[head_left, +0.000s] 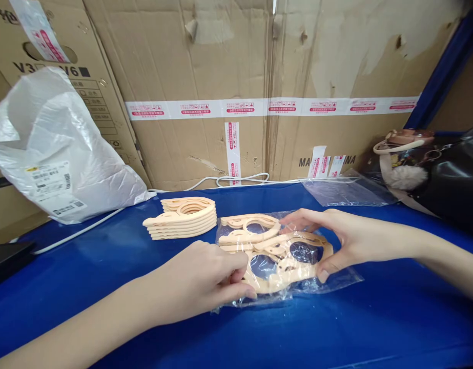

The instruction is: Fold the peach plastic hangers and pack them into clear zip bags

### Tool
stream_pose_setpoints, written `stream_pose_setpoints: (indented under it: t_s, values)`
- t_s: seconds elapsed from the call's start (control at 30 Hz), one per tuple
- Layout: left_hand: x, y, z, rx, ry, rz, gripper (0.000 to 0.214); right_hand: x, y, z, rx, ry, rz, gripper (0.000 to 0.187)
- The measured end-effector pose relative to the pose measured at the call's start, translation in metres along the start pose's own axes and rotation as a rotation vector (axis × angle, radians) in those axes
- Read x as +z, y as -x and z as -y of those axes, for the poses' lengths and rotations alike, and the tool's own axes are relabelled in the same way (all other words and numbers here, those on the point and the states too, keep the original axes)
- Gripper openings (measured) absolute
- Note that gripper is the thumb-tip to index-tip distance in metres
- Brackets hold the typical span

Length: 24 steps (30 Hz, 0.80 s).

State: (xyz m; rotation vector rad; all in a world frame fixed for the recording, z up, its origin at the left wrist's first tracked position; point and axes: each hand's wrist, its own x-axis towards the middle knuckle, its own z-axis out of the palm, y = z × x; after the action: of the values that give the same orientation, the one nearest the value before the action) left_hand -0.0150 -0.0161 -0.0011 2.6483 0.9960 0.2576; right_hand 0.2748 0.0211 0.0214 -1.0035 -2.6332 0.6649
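Note:
A clear plastic bag (342, 281) lies flat on the blue table, with several cream plastic folding hangers (274, 283) inside. My left hand (205, 274) is closed at the bag's left edge, its fingers curled under and partly hidden, thumb pointing right over the plastic. From the right, my right hand (332, 238) grips the bag and the hangers, fingers over the far side and thumb at the right end. Behind my left hand stands a neat stack of matching folded hangers (182, 225), outside the bag.
A white mailing bag (67, 148) with a label leans at the left. Large taped cardboard boxes (198, 143) wall off the back. A white cable (205, 180) runs along the table's rear edge. A thin clear bag (344, 192) and a black handbag (447, 169) lie back right.

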Motion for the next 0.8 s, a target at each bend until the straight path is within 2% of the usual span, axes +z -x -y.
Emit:
stream_pose_setpoints:
  t_s: [0.13,0.37,0.47,0.57,0.7,0.8]
  values:
    - [-0.012,0.003,-0.005,-0.069,0.038,0.087,0.033,0.0,0.002,-0.001,-0.011,-0.007,0.064,0.08]
    - [-0.04,0.024,-0.002,-0.361,-0.051,0.285,0.033,-0.011,0.013,-0.003,0.021,0.018,0.104,0.079]
    - [-0.041,0.027,0.002,-0.395,0.003,0.348,0.027,-0.007,0.009,-0.001,-0.01,-0.046,0.094,0.081]
    - [-0.04,0.024,0.003,-0.393,0.084,0.358,0.022,0.003,0.002,0.003,-0.013,-0.085,0.057,0.082]
    - [-0.039,0.022,0.004,-0.426,0.122,0.374,0.023,0.013,-0.002,0.009,-0.035,-0.078,-0.003,0.073]
    - [-0.039,0.022,0.005,-0.464,0.182,0.37,0.027,0.013,-0.001,0.01,-0.019,-0.06,-0.005,0.074]
